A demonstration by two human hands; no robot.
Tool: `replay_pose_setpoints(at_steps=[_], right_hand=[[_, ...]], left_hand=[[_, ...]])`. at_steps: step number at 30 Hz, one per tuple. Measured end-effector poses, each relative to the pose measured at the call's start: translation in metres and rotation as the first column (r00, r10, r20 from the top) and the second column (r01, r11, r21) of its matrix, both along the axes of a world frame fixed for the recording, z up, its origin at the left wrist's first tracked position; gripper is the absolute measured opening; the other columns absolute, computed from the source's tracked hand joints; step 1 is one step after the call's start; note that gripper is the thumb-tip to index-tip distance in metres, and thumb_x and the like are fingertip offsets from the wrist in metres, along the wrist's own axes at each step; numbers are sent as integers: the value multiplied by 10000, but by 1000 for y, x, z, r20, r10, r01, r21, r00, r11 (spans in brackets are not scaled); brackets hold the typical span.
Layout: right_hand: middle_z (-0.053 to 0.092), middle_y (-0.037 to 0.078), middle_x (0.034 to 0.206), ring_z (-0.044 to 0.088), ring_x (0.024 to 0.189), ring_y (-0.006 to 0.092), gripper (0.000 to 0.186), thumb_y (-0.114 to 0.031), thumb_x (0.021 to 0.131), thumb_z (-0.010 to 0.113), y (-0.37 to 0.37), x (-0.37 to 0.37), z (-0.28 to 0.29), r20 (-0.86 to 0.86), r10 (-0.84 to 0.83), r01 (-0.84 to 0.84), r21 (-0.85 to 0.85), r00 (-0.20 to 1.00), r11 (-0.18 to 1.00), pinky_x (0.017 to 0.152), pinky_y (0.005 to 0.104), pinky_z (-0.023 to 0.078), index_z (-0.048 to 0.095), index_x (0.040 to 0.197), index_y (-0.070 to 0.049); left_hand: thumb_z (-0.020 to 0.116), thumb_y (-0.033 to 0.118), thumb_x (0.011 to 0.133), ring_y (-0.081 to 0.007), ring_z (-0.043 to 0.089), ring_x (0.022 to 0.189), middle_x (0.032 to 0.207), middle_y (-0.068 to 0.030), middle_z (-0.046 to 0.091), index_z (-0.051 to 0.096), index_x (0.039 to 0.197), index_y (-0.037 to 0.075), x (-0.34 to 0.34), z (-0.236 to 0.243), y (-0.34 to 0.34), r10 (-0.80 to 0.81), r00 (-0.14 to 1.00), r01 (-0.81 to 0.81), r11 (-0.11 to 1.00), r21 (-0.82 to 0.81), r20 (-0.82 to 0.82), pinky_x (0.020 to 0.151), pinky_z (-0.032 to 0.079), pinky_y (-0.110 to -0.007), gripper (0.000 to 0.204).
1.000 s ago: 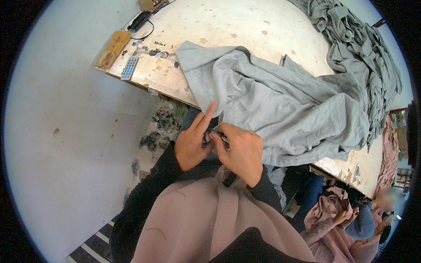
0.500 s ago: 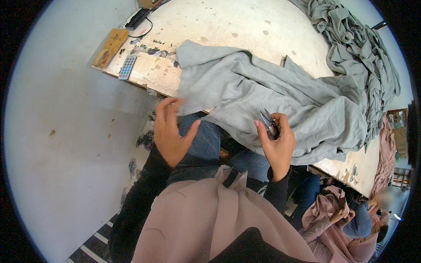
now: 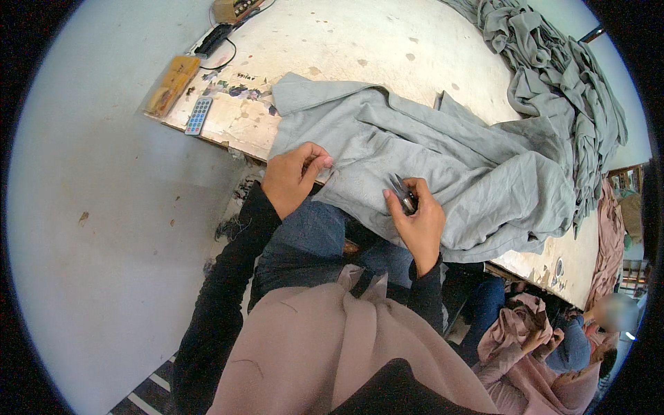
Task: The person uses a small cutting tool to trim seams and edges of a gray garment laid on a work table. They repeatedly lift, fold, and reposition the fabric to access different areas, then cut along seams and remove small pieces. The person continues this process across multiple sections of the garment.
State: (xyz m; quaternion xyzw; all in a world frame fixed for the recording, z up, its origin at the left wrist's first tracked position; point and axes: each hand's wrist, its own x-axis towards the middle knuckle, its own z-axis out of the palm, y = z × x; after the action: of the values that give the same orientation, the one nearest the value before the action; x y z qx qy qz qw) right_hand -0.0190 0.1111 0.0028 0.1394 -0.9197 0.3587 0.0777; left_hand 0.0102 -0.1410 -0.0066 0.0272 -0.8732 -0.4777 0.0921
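Observation:
A grey cloth garment (image 3: pixel 415 149) lies wrinkled across the table's near edge, its front part hanging toward my lap. My left hand (image 3: pixel 294 176) is closed at the garment's near left edge, thumb and fingertips pinched together on the cloth. To the right, my right hand (image 3: pixel 418 218) is wrapped round a pair of small dark thread snips (image 3: pixel 404 196). Their pointed metal blades stick up past my thumb and forefinger, just over the cloth. The snips' handles are partly hidden in my palm.
A long heap of grey cloth (image 3: pixel 539 69) runs along the table's (image 3: pixel 373 41) right side. At the left corner are a remote control (image 3: pixel 198 116), a yellow packet (image 3: pixel 172 84) and a black power strip (image 3: pixel 213 40). A co-worker handling pink cloth (image 3: pixel 515 325) sits at lower right.
My left hand has moved from hovering open beside the table to the cloth's edge and closed there. My right hand, still holding the snips, has shifted slightly left.

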Motion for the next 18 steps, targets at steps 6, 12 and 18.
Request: replay_pose_setpoints(at_steps=[6, 12, 18], right_hand=[[706, 173, 825, 696, 706, 372, 319, -313, 894, 724, -35, 10, 13, -11, 188, -188, -70, 982, 980, 611, 430, 526, 590, 1034, -60], [697, 171, 792, 677, 635, 378, 215, -232, 912, 654, -75, 10, 13, -47, 221, -214, 133, 974, 968, 553, 464, 516, 554, 945, -45], [696, 162, 770, 677, 620, 365, 210, -232, 918, 653, -71, 9, 14, -80, 191, -186, 63, 978, 981, 540, 450, 512, 556, 935, -47]], left_hand=[[585, 202, 1012, -259, 735, 804, 905, -105, 749, 660, 1024, 40, -3, -4, 2, 20, 999, -20, 1000, 5, -49, 696, 543, -349, 179], [586, 192, 1008, -263, 733, 820, 923, -104, 746, 665, 1040, 55, 0, -3, 6, 34, 996, -39, 998, -54, -85, 705, 545, -344, 161], [589, 178, 1002, -258, 730, 810, 937, -96, 749, 667, 1050, 63, -1, -7, 6, 48, 997, -51, 998, -41, -66, 702, 545, -345, 147]])
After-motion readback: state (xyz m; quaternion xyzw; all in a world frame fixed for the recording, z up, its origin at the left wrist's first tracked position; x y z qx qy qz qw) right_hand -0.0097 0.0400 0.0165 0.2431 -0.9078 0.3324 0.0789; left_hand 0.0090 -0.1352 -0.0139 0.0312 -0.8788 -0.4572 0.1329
